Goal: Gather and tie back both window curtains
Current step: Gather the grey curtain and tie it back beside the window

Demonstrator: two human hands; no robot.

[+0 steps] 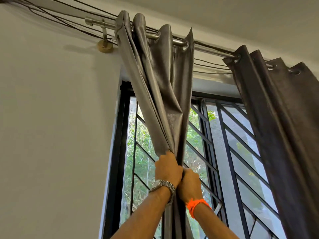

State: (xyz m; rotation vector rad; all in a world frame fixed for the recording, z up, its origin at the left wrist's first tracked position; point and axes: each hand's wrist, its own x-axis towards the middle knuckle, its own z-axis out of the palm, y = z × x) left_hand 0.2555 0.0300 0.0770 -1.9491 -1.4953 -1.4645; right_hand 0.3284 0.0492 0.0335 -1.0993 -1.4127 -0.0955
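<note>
So that the shiny grey eyelet curtain (164, 87) bunches into one rope for tying, the left grip (168, 169) and right grip (189, 185), stacked, both clench its folds, fingers apparently wrapped behind.

Dark cables (212, 66) sag along the white wall (51, 118); a black window grille (228, 152) fronts green trees (138, 163).

I am gripping left curtain (164, 87): smooth grey cloth, gleaming with satin sheen. Right curtain (276, 121): darker cloth, showing duller sheen. Rod (179, 42): polished metal, shining. Window grille (226, 135): black metal, looking matt. My watch (164, 186): glossy metal links; wrist thread (195, 205): orange, fibrous.
</note>
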